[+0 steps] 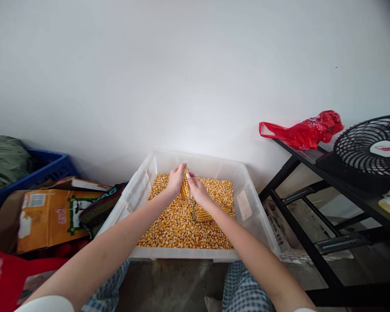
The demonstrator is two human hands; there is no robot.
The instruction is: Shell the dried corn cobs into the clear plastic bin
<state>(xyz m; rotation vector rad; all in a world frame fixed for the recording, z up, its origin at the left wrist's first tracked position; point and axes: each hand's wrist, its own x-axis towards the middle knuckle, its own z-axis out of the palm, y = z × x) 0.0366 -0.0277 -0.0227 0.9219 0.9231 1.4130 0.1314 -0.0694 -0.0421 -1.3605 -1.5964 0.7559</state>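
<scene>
Between my two hands is an upright ear of corn (185, 187), held over a white plastic bin (261, 216). My left hand (176, 180) is closed round its left side. On the other side my right hand (196, 188) grips it, with fingertips near its upper part. Loose yellow corn kernels (172, 229) cover the bottom of the bin. Another corn cob (203, 214) lies on the kernels below my right wrist, partly hidden by my forearm.
A black folding table (299, 156) at right bears a red plastic bag (312, 130) and a black fan (373, 147). To the left are an orange cardboard box (52, 216), a dark mesh bag (100, 212) and a blue crate (55, 167). A white wall (195, 78) stands behind the bin.
</scene>
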